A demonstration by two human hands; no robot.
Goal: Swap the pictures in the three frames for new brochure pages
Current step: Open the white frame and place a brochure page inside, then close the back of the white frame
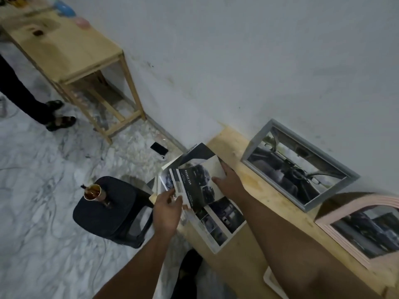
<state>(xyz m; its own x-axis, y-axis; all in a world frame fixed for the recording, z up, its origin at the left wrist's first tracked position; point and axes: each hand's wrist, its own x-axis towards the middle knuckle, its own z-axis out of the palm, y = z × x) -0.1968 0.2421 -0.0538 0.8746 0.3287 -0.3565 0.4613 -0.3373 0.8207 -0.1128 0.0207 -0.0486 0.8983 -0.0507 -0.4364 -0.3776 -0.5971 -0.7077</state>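
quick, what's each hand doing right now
Left hand: closed on the lower edge of the brochure pages.
Right hand: open, fingers spread flat on the pages, pressing, not gripping.

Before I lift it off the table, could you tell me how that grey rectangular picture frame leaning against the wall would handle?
The grey rectangular picture frame looks rigid, so it should lift without flexing. It leans tilted against the white wall, so a push could probably slide its base out and drop it flat. Its reflective front suggests a breakable pane.
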